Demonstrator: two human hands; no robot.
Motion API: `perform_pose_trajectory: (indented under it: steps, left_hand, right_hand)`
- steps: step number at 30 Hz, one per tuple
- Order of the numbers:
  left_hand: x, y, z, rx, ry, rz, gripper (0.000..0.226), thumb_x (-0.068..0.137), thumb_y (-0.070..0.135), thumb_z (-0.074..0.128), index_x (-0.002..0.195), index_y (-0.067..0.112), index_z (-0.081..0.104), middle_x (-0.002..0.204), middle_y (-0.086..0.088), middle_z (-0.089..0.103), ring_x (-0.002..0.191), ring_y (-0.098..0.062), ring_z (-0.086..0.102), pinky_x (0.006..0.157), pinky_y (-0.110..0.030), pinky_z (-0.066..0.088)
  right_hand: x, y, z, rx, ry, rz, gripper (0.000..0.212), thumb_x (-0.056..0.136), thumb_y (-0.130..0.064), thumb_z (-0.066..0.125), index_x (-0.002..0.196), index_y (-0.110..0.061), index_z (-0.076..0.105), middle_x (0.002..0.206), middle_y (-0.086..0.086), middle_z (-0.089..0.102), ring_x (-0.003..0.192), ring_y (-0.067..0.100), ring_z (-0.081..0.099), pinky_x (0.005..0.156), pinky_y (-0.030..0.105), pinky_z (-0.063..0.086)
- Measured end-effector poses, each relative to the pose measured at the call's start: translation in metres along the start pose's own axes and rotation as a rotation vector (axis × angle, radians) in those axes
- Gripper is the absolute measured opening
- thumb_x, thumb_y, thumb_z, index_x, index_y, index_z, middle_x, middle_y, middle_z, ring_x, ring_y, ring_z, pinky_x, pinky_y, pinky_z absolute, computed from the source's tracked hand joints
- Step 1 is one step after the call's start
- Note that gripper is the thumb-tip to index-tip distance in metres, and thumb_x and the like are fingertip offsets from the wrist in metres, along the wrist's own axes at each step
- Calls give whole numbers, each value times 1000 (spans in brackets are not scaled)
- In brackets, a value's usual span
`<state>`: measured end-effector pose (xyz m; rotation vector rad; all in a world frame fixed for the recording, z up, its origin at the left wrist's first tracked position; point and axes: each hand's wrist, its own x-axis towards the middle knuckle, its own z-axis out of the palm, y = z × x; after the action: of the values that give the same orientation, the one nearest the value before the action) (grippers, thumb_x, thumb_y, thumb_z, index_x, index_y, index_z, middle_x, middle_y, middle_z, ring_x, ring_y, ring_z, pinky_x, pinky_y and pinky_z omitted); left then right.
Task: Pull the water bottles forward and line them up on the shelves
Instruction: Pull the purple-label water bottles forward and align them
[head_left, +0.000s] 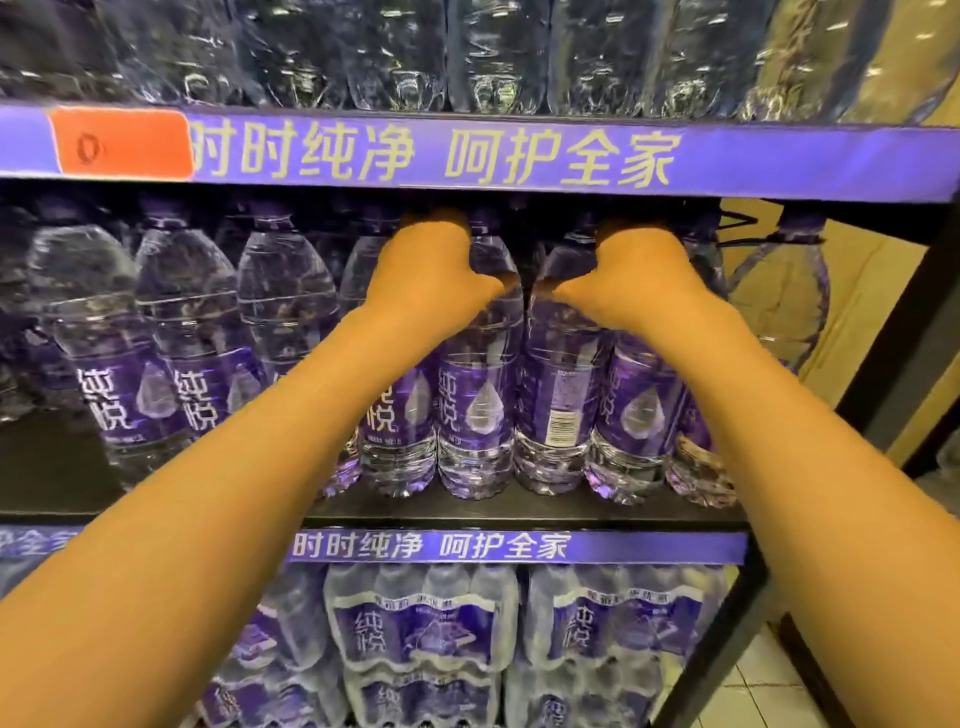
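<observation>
Clear water bottles with purple labels and purple caps stand in a row on the middle shelf (519, 512). My left hand (431, 265) is closed over the shoulder of one bottle (400, 415) right of centre, fingers reaching behind its neck. My right hand (634, 275) grips the upper part of a neighbouring bottle (639, 410) the same way. Between the two hands stand two more bottles, one (553, 400) turned with its barcode facing out. Bottles at the left (124, 384) sit further back from the shelf edge.
A purple price strip with white lettering and an orange tag (122, 143) fronts the shelf above, which holds more bottles. Shrink-wrapped bottle packs (421, 629) fill the shelf below. A black upright post (904, 332) bounds the rack on the right, with floor tiles beyond.
</observation>
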<state>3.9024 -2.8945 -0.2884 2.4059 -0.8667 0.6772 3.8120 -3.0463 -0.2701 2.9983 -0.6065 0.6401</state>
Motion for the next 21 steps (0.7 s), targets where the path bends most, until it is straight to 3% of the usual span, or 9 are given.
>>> perform_pose_trajectory:
  steps: [2, 5, 7, 11, 13, 15, 17, 19, 21]
  left_hand:
    - [-1, 1, -1, 29, 49, 35, 58, 78, 58, 70, 63, 11, 41, 55, -8, 40, 49, -23, 35, 44, -32, 30]
    - [-1, 1, -1, 33, 98, 68, 57, 76, 63, 69, 80, 9, 50, 70, -11, 51, 59, -26, 43, 52, -36, 41]
    - [-1, 1, 0, 31, 107, 74, 60, 77, 63, 69, 94, 7, 54, 75, -9, 50, 65, -27, 44, 54, -36, 39]
    - [1, -3, 0, -109, -4, 34, 59, 81, 58, 68, 105, 5, 59, 73, -10, 55, 61, -25, 51, 51, -35, 41]
    - [4, -9, -2, -222, -56, 3, 52, 82, 54, 68, 107, 8, 61, 70, -7, 54, 57, -20, 47, 50, -29, 37]
    - [5, -14, -2, -243, -59, 3, 52, 82, 53, 69, 112, 13, 58, 79, -2, 56, 65, -19, 51, 56, -27, 39]
    - [6, -17, -2, -193, -49, 10, 48, 83, 56, 67, 106, 16, 53, 72, 2, 48, 60, -14, 47, 50, -23, 32]
    - [8, -16, -1, -146, -49, 2, 48, 83, 58, 65, 102, 16, 49, 65, 2, 42, 55, -11, 42, 45, -23, 27]
    - [11, -16, 0, -121, -58, -11, 53, 83, 59, 64, 108, 14, 51, 67, 0, 45, 57, -14, 45, 44, -25, 29]
  right_hand:
    - [2, 2, -9, -49, -97, 7, 61, 84, -63, 59, 58, -12, 41, 56, 6, 37, 51, 20, 35, 44, 32, 24]
    - [2, 6, -21, -17, -159, 42, 63, 79, -63, 64, 53, -11, 39, 53, 5, 32, 49, 20, 31, 43, 34, 24]
    - [2, 7, -24, -36, -176, 50, 64, 80, -64, 63, 52, -12, 39, 52, 5, 31, 48, 20, 29, 43, 33, 23]
    - [4, 1, -8, -63, -129, 50, 76, 76, -84, 43, 55, -11, 46, 52, 4, 38, 48, 20, 37, 45, 31, 26]
    - [2, -5, 8, -96, 45, 60, 81, 78, -85, 36, 70, -7, 55, 61, 8, 49, 54, 26, 46, 48, 28, 33]
    - [0, -10, 17, -113, 223, 87, 85, 79, -83, 37, 102, -4, 59, 92, 18, 59, 73, 32, 55, 57, 33, 42]
    - [2, -11, 14, -102, 213, 87, 84, 81, -79, 43, 113, -2, 56, 98, 19, 59, 75, 32, 53, 60, 34, 41]
    - [3, -7, 6, -78, 82, 55, 70, 85, -70, 48, 94, -2, 60, 70, 11, 50, 57, 25, 42, 57, 31, 36]
    - [5, 0, -6, -71, -76, 56, 62, 85, -70, 50, 63, -12, 50, 56, 4, 37, 49, 19, 33, 49, 30, 28]
